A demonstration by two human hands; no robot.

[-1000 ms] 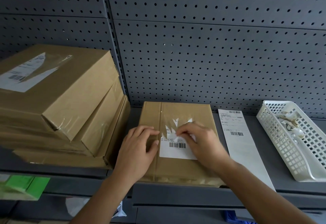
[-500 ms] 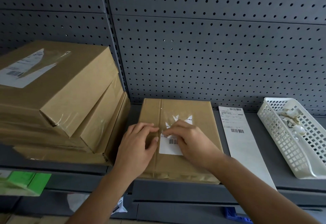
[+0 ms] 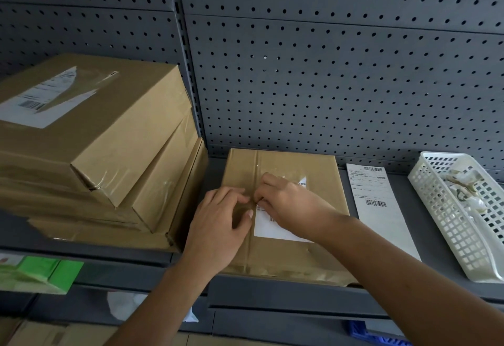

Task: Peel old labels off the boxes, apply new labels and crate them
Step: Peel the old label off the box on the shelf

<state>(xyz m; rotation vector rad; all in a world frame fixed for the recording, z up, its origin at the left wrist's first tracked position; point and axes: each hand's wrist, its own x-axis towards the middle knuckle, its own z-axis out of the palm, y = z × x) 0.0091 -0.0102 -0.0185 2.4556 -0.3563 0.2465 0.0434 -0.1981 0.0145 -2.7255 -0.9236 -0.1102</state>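
A half-torn old label (image 3: 275, 229) sits on a flat cardboard box (image 3: 321, 165) lying at the front of the shelf (image 3: 399, 198). In the past second the right hand (image 3: 289, 201) has slid from the label's 1 o'clock corner to its 11 o'clock corner. Its fingers are curled and pinch the edge there, so the peeling is unfinished. At the label's 9 o'clock the left hand (image 3: 218, 225) presses on the box with loosely bent fingers and grips nothing.

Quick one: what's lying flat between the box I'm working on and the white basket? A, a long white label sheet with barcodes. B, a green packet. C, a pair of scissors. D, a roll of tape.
A: a long white label sheet printed with barcodes lies flat between the box and the white basket.
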